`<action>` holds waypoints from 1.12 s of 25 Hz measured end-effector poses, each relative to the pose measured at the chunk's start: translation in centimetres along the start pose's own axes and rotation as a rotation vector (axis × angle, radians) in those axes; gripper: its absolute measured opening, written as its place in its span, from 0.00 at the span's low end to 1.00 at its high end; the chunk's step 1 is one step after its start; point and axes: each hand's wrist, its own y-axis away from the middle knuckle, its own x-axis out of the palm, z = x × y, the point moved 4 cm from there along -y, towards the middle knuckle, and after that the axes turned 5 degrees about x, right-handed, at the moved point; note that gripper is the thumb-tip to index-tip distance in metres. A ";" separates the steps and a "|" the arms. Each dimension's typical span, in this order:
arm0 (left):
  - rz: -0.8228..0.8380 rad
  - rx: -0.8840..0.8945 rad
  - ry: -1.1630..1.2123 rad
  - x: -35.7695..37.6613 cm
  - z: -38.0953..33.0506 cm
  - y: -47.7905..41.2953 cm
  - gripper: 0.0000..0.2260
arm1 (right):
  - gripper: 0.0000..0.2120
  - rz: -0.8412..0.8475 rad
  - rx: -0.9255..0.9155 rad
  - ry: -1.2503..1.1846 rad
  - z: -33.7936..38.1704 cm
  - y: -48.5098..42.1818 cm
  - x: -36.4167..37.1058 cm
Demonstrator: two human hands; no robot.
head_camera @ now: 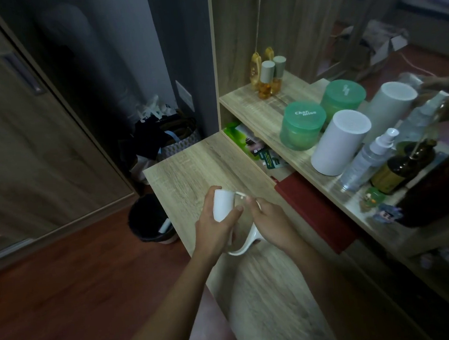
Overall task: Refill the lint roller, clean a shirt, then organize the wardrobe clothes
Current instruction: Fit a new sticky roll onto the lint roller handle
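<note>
- The wardrobe [22, 134] stands well off to the left of the hands with its sliding door closed. No clothes from it are in view, so the organizing step looks untouched.
- The worktop [190, 167] lies directly under both hands. No shirt is on it or anywhere in view, so the cleaning step has apparently not begun.
- The shelf [255, 106], beyond and to the right of the hands, carries green jars, a white canister and bottles. None of these seem to belong to the job.
- The bin [148, 218] sits on the floor just left of the left hand, below the worktop edge. A pale tube rests inside it, possibly the spent core, though that is only a guess.
- The left hand [212, 225] is wrapped around the white refill roll [223, 204], holding it upright above the worktop.
- The right hand [274, 226], close beside the left, grips the lint roller [245, 246] by its curved white handle.
- The roll appears to be meeting the roller's spindle. Whether it is fully seated is hidden by the fingers, so the refill looks mid-way.
</note>
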 end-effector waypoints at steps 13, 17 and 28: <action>0.179 0.086 -0.090 -0.4 -1.5 -0.3 0.19 | 0.19 -0.215 -0.024 -0.040 1.4 1.0 -0.1; 0.200 0.093 -0.126 -0.6 -1.5 -0.3 0.19 | 0.16 -0.209 -0.021 -0.039 1.6 1.1 0.2; 0.209 0.106 -0.168 -1.4 -1.3 0.5 0.20 | 0.17 -0.159 -0.052 -0.070 1.9 1.4 0.7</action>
